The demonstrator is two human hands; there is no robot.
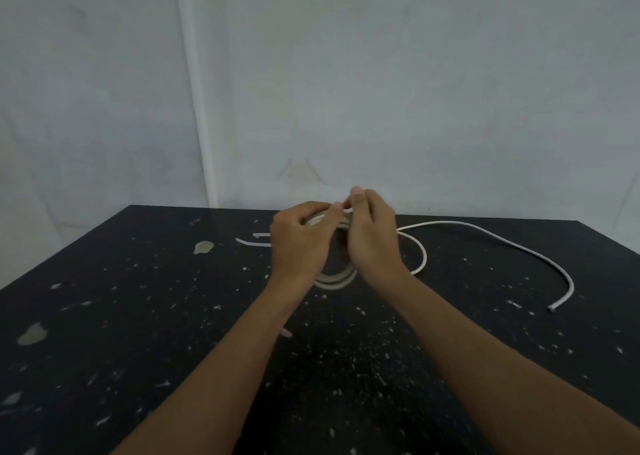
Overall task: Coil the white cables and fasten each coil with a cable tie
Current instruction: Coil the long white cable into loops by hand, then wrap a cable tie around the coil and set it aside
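Far left on the black, white-speckled tabletop (138,316) sit pale blotches of dried material (32,333). Further right, two short thin white strips (254,242), perhaps cable ties, lie flat near the far edge, their long axes running left to right, their right ends hidden behind the left hand (299,240).

That hand is curled round the far side of a coil of round white cable (334,279), gripping the gathered turns. The coil stands tilted above the table, its lower arc showing below and between the wrists. Just beside it, the right hand (372,233) has thumb and forefinger pressed together in a pinch at the top of the coil, touching the left fingertips; what it pinches is too small to tell.

From behind the right hand a loose loop of the same cable lies on the table, then the free tail sweeps right along the far edge and curves back toward the viewer, its cut end (551,308) pointing near-left.
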